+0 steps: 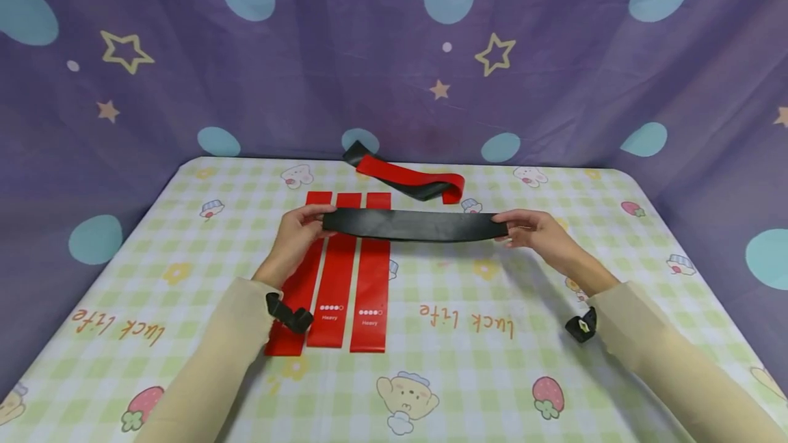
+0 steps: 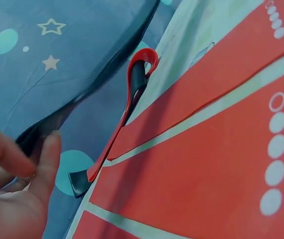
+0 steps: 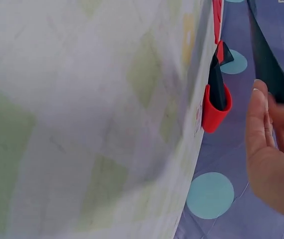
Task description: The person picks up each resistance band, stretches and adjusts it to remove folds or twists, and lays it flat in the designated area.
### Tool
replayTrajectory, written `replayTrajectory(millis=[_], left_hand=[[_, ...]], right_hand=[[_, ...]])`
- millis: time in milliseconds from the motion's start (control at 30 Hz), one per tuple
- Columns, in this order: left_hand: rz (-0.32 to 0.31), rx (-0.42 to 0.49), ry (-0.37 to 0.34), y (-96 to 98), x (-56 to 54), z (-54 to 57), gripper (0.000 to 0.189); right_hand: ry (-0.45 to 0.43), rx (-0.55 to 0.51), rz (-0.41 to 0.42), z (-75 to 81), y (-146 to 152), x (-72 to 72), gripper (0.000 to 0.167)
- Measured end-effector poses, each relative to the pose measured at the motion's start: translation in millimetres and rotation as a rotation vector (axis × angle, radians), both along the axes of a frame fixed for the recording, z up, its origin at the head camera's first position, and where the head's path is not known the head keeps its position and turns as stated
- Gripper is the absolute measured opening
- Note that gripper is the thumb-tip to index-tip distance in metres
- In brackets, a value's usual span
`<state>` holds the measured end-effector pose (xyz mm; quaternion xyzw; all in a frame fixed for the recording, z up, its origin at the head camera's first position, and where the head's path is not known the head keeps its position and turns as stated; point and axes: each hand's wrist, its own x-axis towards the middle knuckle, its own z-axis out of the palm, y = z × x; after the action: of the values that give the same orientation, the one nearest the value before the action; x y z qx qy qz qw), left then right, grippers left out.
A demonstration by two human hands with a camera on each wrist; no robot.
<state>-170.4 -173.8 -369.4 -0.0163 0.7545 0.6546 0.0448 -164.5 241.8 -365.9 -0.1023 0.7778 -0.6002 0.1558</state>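
Note:
A black resistance band point(image 1: 415, 225) is stretched out level between my two hands, held above the table. My left hand point(image 1: 298, 231) pinches its left end between thumb and fingers, over the tops of the red bands. At the other end, my right hand point(image 1: 532, 230) pinches the band the same way. Below lie three flat red resistance bands, side by side: a left one point(image 1: 288, 330), a middle one point(image 1: 332, 279) and a right one point(image 1: 371, 286). White dots and the word "Heavy" show on the middle and right ones; my left wrist partly covers the left one.
Near the table's back edge lies a twisted pair of bands, one red point(image 1: 409, 175) and one black point(image 1: 425, 191). A checked cloth with cartoon prints covers the table point(image 1: 480, 381). Behind it hangs a purple curtain point(image 1: 369, 53) with stars and dots.

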Motion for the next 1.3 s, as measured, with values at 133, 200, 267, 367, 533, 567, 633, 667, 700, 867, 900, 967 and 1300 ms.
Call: replayTrajectory(millis=[133,200,267,367,533,567,633,667,700,867,900,967,1300], left_hand=[[-0.041,-0.024,-0.008,-0.3,-0.9,-2.1,0.04],[-0.045,0.018,-0.011,0.1,-1.1,-3.1,0.039],[-0.042,0.064,-0.003,0.8,-1.2,-4.1,0.039],[-0.036,0.106,0.011,1.7,-1.1,-5.6,0.038],[0.016,0.03,0.016,3.0,-2.6,-7.0,0.039],[0.031,-0.001,0.015,3.2,-3.1,-6.9,0.038],[0.061,-0.072,0.011,3.7,-4.2,-5.8,0.038],[0.073,-0.106,0.009,3.9,-4.7,-5.1,0.038],[0.085,-0.132,0.007,4.2,-5.1,-4.4,0.037],[0.116,-0.209,-0.015,7.4,-6.3,-4.3,0.033],[0.117,-0.216,-0.025,8.3,-6.0,-4.8,0.032],[0.11,-0.237,-0.053,10.1,-4.5,-5.6,0.031],[-0.059,-0.264,-0.15,19.1,15.4,-6.1,0.036]], right_hand=[[-0.01,-0.009,-0.022,-2.6,2.1,0.1,0.034],[-0.022,-0.023,-0.042,-3.2,1.8,-0.7,0.033],[-0.034,-0.032,-0.069,-3.4,1.2,-1.4,0.03],[-0.046,-0.02,-0.118,-3.8,0.4,-2.3,0.025],[-0.042,0.028,-0.173,-4.5,-1.6,-1.5,0.022],[-0.039,0.033,-0.179,-4.3,-2.2,-0.8,0.022],[-0.033,0.052,-0.182,-4.5,-2.5,0.5,0.02],[-0.03,0.063,-0.181,-4.4,-2.6,1.5,0.019],[-0.031,0.071,-0.178,-4.8,-2.8,2.4,0.019],[-0.05,0.094,-0.145,-9.7,-1.9,6.9,0.018],[-0.059,0.097,-0.138,-10.4,-1.6,7.4,0.018],[-0.078,0.1,-0.128,-10.9,-0.1,6.9,0.019],[-0.271,-0.047,-0.145,-3.0,-0.4,-10.7,0.041]])
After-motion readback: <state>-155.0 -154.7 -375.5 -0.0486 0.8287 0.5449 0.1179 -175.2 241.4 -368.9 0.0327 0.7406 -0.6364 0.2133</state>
